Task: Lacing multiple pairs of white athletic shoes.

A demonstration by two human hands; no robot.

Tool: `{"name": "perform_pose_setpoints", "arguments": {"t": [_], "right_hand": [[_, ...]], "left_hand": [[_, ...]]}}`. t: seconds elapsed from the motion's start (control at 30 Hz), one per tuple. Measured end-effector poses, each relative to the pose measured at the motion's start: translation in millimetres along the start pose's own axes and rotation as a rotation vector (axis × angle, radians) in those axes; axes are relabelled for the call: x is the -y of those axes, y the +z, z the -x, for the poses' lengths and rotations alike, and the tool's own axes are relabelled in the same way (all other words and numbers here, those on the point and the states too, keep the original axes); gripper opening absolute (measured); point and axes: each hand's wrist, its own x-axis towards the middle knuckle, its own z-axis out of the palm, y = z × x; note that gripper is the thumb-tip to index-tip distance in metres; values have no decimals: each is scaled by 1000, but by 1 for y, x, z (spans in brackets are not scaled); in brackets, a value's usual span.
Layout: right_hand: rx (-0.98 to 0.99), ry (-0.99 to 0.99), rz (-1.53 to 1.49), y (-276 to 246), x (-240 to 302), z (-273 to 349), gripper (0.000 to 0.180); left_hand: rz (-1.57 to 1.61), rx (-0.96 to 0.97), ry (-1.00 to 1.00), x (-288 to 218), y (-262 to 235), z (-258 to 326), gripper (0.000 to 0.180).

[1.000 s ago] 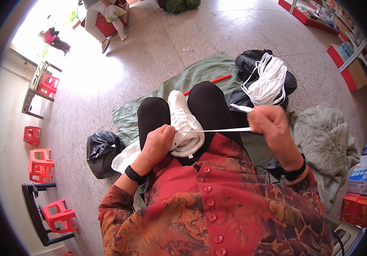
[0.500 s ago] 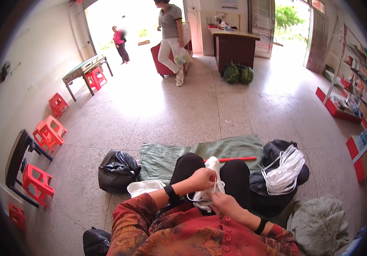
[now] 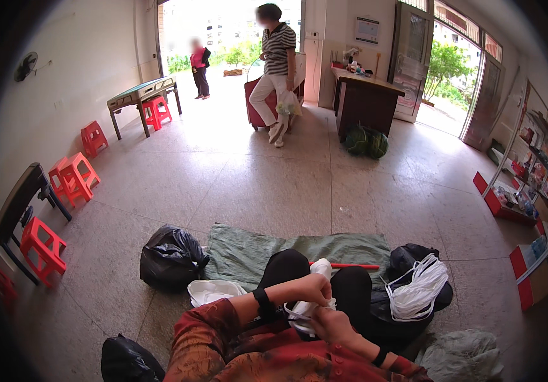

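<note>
Far left of the grip: red plastic stools (image 3: 43,245) along the wall, a black bag (image 3: 171,256) on the tiled floor, a white cloth (image 3: 212,291) just beside it.

Left hand (image 3: 314,290): fingers curled shut on the top of the white bundle (image 3: 312,305) that lies in the lap between the knees. A black wristband (image 3: 262,304) sits on that forearm. Right hand (image 3: 332,325): lower, pressed against the bundle's underside, fingers closed around it and what looks like a thin white cord; the exact hold is partly hidden.

Beyond the grip: a green cloth (image 3: 248,251) spread on the floor under the legs, with a red stick (image 3: 350,266) lying on it. Right of the grip: a loose hank of white cord (image 3: 417,286) draped on a black bag (image 3: 414,254). Further right, a grey-green cloth heap (image 3: 468,356).

Judgement: the step looks like winding or binding. It would go best with the left hand keeping the bundle steady while the right keeps the cord taut and lays each turn close.

Against the frame half a second ago: the head has tilted up further, showing more of the room. The hands remain together on the bundle. A person in a striped top, far beyond the grip, has stepped nearer the dark desk.
</note>
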Motion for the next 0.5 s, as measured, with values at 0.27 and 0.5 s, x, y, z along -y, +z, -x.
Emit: {"name": "perform_pose_setpoints", "arguments": {"t": [0.27,0.5], "right_hand": [[272,161,-218,-14,4,-7,17],[385,46,-372,-17,16,-26,23]], "left_hand": [[80,188,-13,-8,-19,-8,26],[-672,-346,89,-20,14,-5,19]]}}
